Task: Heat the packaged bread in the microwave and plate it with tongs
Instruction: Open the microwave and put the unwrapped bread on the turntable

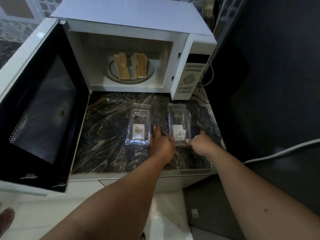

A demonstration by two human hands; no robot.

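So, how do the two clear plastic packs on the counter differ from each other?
The left pack lies free beside the left hand; the right pack has its near end held between both hands, with the right hand at its corner. The left pack's white label is centred with a plain barcode; the right pack's label sits lower and looks creased. Both are clear, empty, and lie lengthwise on the dark counter.
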